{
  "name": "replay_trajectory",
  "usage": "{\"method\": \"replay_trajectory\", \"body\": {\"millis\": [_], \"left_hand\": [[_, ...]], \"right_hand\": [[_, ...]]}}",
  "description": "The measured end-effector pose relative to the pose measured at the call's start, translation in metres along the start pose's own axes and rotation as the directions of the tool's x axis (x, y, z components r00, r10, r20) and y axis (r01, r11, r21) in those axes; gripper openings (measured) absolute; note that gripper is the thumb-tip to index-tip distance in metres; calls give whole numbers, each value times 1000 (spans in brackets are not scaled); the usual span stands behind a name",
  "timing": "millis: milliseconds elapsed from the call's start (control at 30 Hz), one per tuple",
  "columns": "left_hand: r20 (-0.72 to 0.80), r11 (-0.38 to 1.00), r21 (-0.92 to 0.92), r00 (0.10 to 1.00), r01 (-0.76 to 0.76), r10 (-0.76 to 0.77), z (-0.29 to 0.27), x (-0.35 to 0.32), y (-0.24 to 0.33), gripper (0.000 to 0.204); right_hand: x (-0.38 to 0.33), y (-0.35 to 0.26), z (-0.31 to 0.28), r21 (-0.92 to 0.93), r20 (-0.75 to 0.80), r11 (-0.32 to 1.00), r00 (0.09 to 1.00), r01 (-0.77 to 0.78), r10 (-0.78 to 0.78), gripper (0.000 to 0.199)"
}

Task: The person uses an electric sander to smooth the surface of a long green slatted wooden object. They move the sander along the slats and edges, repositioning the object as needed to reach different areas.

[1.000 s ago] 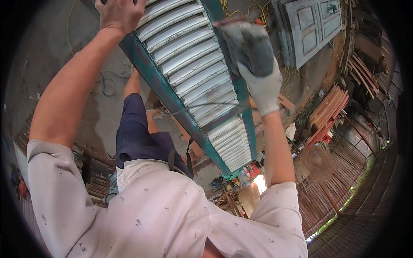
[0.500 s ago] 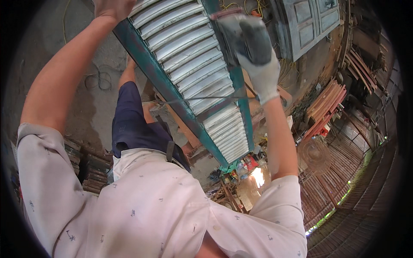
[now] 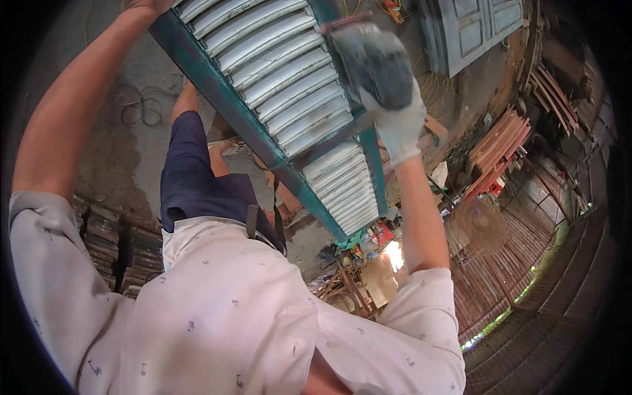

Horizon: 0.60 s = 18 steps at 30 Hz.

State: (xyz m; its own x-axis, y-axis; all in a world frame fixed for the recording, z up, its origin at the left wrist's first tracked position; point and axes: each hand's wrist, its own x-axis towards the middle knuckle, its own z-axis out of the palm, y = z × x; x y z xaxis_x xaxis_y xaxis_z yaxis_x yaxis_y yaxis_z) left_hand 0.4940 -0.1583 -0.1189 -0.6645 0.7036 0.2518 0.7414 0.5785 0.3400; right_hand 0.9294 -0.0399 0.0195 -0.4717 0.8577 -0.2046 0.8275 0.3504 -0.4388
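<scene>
A long louvred shutter (image 3: 286, 76) with a dark green frame and worn whitish slats slants across the upper middle. At the top edge of the picture my bare left hand (image 3: 148, 5) is by the shutter's left stile; its fingers are cut off. My right hand (image 3: 388, 72) wears a white glove with dark grey on it. Its fingers are bent over the right stile, and a reddish strip (image 3: 347, 21) shows just past the fingertips. Whatever lies under the glove is hidden and slightly blurred.
Grey panelled shutters (image 3: 471, 29) lean at the upper right. Reddish wood strips (image 3: 497, 151) are piled at the right, near a round fan guard (image 3: 480, 227). Stacked dark slatted pieces (image 3: 102, 247) stand at the left, and a cord (image 3: 141, 108) lies coiled on the floor.
My right hand has moved slightly down along the right stile. My left hand and the shutter's upper part sit further left in view. The thin dark line across the shutter no longer shows.
</scene>
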Motion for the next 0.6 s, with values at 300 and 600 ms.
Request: {"method": "replay_trajectory", "body": {"millis": [300, 600], "left_hand": [[-10, 997, 35, 997, 71, -70, -1, 14, 0, 45], [434, 626, -761, 581, -173, 688, -41, -142, 370, 34]], "right_hand": [[7, 21, -6, -44, 2, 995, 996, 88, -88, 82], [-88, 107, -30, -54, 62, 989, 988, -137, 140, 84]]}}
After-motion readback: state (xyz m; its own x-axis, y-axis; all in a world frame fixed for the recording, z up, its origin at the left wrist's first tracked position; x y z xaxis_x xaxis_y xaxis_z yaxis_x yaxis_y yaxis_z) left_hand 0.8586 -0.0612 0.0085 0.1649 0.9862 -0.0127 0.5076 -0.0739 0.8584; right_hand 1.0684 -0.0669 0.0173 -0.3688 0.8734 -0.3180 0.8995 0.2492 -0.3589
